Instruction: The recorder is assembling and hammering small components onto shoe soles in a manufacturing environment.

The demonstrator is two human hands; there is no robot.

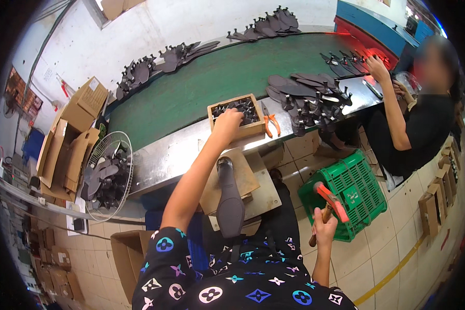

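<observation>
My left hand [229, 123] reaches into a wooden box [249, 132] of small black parts [248, 109]. Its fingers are curled together among them, and their tips are hidden. In front of me, a dark shoe sole [230, 204] lies lengthwise over a wooden board [245, 178] on a pale plate, a small fitting at its far end. My right hand [325, 230] is closed around the wooden handle of a hammer [331, 201], its red-orange head raised at the right. Orange-handled pliers [270, 123] lie against the box's right side.
A green conveyor belt [170, 93] runs behind the metal ledge, with soles piled along both sides. At the right sit a green plastic crate [354, 196] and a co-worker [423, 124] handling soles. A wire basket [110, 175] of soles and cardboard boxes [82, 113] stand left.
</observation>
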